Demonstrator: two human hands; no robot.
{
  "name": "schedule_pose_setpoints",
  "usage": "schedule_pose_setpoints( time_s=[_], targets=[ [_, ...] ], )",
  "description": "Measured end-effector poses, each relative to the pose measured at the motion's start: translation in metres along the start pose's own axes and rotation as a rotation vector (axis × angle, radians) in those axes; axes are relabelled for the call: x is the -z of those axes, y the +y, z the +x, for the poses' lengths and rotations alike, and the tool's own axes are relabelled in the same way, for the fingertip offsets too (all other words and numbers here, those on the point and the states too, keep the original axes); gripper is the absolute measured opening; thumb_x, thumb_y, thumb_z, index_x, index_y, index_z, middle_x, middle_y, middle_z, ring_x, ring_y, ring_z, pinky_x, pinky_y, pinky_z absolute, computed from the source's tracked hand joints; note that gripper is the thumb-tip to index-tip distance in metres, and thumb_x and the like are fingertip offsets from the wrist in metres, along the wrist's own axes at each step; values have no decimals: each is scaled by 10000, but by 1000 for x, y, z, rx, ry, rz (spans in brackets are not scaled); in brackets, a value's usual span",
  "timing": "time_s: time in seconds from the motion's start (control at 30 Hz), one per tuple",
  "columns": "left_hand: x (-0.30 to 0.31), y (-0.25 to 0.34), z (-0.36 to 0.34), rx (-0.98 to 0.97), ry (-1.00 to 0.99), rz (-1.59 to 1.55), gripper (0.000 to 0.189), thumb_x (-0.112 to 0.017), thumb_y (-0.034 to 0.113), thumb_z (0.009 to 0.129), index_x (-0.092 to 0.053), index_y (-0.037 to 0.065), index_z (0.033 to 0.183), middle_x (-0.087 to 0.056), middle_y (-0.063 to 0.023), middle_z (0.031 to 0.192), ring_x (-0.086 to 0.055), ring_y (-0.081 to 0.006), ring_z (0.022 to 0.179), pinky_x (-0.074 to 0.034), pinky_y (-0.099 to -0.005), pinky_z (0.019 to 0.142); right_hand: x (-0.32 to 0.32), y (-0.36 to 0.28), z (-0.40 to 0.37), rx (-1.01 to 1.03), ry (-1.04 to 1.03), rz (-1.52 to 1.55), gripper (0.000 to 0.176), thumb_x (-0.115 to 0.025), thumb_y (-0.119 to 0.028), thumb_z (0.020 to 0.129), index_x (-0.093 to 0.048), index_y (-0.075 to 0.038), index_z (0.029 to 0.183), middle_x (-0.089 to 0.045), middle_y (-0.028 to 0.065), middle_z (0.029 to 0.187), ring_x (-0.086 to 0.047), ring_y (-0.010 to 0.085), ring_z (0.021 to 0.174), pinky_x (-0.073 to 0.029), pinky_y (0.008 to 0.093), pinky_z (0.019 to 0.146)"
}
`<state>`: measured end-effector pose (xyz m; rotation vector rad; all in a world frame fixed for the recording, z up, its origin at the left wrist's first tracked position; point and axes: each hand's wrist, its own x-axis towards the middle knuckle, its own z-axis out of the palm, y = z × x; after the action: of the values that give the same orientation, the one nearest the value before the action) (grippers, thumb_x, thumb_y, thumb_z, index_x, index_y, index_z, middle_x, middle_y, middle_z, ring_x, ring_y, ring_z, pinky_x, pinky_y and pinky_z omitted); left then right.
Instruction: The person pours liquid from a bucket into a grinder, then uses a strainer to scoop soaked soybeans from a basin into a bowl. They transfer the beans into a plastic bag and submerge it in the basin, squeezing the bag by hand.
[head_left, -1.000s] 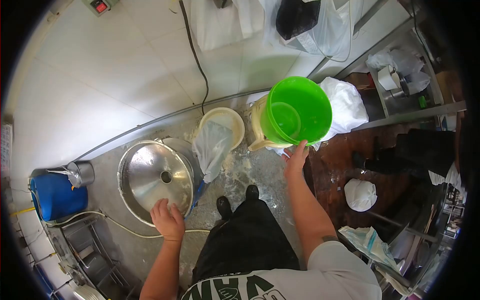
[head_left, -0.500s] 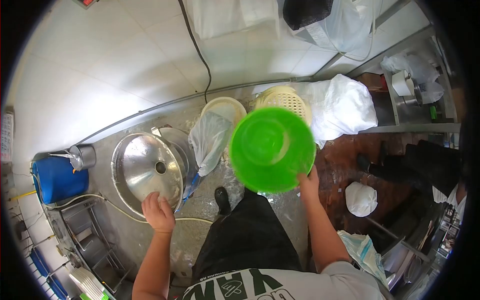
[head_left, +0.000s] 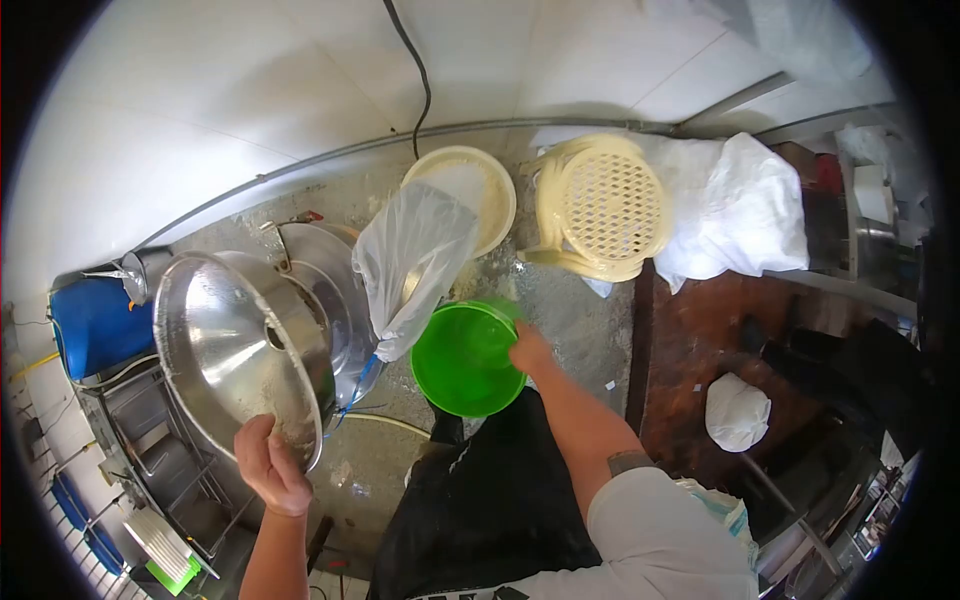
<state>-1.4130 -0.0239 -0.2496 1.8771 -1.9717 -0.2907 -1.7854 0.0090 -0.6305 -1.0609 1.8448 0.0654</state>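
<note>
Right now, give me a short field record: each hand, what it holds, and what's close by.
left hand: grips the lower rim of the tilted steel cone lid
right hand: holds the green bucket by its rim, mouth up
between them: clear plastic bag hanging beside the bucket
behind: cream tub, cream stool, white sack
far left: blue drum

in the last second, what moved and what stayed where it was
The right hand lifted the green bucket off the cream stool and brought it down below the plastic bag, gripping its rim. The left hand, on the rim of the steel funnel, tipped it up from flat to steeply tilted. The stool, the cream tub, the white sack and the blue drum stayed put.
</note>
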Motion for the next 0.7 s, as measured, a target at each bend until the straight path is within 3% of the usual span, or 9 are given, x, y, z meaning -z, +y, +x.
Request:
schedule_pose_setpoints(
  time_s=[0.1, 0.3, 0.37, 0.43, 0.5, 0.57, 0.7],
  targets=[
    [-4, -5, -3, 37, -19, -14, 357, -496, 225, 1036, -656, -91, 1080, -665, -264, 1059, -629, -412, 975, -482, -461, 903, -16, -5, 27, 92, -25, -81, 668, -631, -116, 859, -519, -142, 1517, -564, 268, 1455, -620, 463, 1241, -518, 528, 1044],
    [-5, -9, -5, 49, -48, 6, 411, -455, 263, 1049, -644, -100, 1090, -649, -250, 1041, -627, -394, 955, -478, -452, 891, -32, -15, 78, 364, -270, -242, 634, -630, -169, 941, -472, -154, 1554, -549, 249, 1472, -593, 455, 1290, -512, 522, 1068],
    [-4, -10, -5, 55, -63, -9, 409, -455, 258, 1046, -642, -102, 1095, -650, -253, 1040, -627, -393, 948, -480, -456, 884, -27, -28, 91, 307, -99, -87, 634, -693, -224, 931, -503, -138, 1529, -579, 247, 1412, -595, 449, 1254, -516, 536, 1030],
    [-4, -11, -5, 52, -73, -7, 409, -455, 257, 1046, -641, -103, 1099, -650, -255, 1040, -628, -394, 945, -481, -458, 880, 7, -52, 96, 397, 365, -202, 634, -745, -277, 902, -546, -98, 1477, -605, 238, 1329, -584, 443, 1198, -504, 548, 1002],
    [-3, -12, -5, 47, -80, -4, 409, -455, 256, 1045, -641, -104, 1102, -650, -258, 1040, -628, -395, 942, -481, -461, 877, 70, -80, 92, 635, 643, -230, 591, -746, -267, 898, -572, -61, 1424, -610, 221, 1248, -567, 429, 1169, -492, 552, 992],
    [-2, -11, -5, 52, -108, 14, 422, -396, 272, 1085, -627, -80, 1073, -621, -195, 1031, -602, -308, 943, -464, -396, 875, 122, -102, 88, 586, 864, -367, 548, -729, -285, 913, -588, -54, 1389, -602, 224, 1329, -523, 427, 1272, -441, 517, 1073],
    [-3, -9, -3, 10, -110, 47, 413, -393, 264, 1084, -625, -78, 1071, -617, -193, 1025, -603, -306, 945, -464, -392, 871, 182, -111, 115, 497, 1100, -557, 510, -710, -278, 924, -608, -50, 1368, -619, 234, 1301, -566, 434, 1223, -470, 514, 1044]
  ],
)
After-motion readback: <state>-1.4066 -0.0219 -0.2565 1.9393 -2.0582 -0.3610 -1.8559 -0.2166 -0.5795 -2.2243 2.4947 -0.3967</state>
